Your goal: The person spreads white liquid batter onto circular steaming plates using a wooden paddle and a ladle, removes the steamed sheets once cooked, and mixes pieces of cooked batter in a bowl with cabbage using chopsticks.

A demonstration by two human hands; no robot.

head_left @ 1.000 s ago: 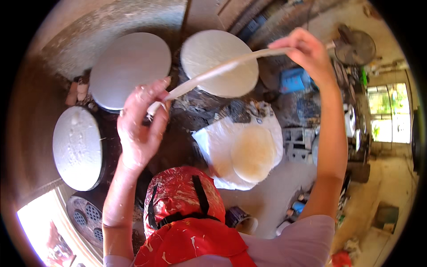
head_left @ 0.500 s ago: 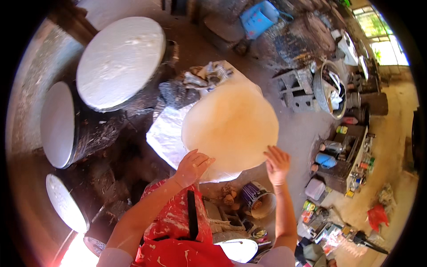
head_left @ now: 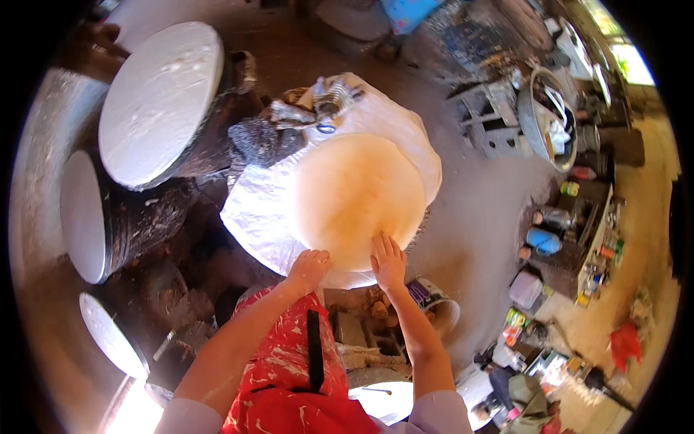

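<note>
A large, thin, round cream-coloured flatbread [head_left: 358, 195] lies on a wide round support covered with a white sheet [head_left: 253, 210]. My left hand [head_left: 309, 270] is at its near left edge, fingers bent together over the rim, which they seem to grip. My right hand [head_left: 389, 262] rests on the near right part of the flatbread, fingers stretched out and a little apart, thumb side hidden. A dark crumpled cloth [head_left: 262, 143] and a striped grey cloth [head_left: 334, 100] lie at the far left of the sheet.
Large round white-topped drums stand at left: a big one [head_left: 163, 105], a second [head_left: 83, 217], a smaller one [head_left: 112, 336]. Rightward are concrete blocks [head_left: 491, 119], a metal basin [head_left: 531, 123] and a low wooden shelf [head_left: 571, 239]. A purple bucket [head_left: 434, 300] lies near my right forearm.
The flatbread has come down onto the white-covered support, uncovering its far right part. My right hand has moved left from the flatbread's edge onto its surface; my left hand stays at the near edge.
</note>
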